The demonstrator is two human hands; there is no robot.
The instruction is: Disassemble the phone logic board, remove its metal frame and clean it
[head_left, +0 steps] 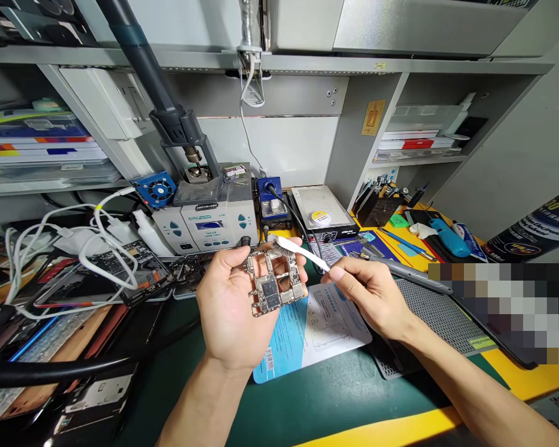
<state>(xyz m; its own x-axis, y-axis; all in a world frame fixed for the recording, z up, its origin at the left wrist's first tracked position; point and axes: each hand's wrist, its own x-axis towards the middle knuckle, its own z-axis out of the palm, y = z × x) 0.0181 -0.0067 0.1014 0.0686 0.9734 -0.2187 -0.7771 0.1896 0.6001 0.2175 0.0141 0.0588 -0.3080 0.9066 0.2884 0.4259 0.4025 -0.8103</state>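
The left hand [230,310] grips a bare green-and-silver phone circuit board [274,284] above the counter's middle; the right hand [370,292] pinches a white brush [300,249] against its top edge. Hard scrubbing could likely dislodge tiny components.

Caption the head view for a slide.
Left hand holds a phone circuit board; right hand brushes it with a white brush.

Grey shelving [354,65] above a cluttered workbench [307,397], green mat, yellow edge, white back wall [284,146].
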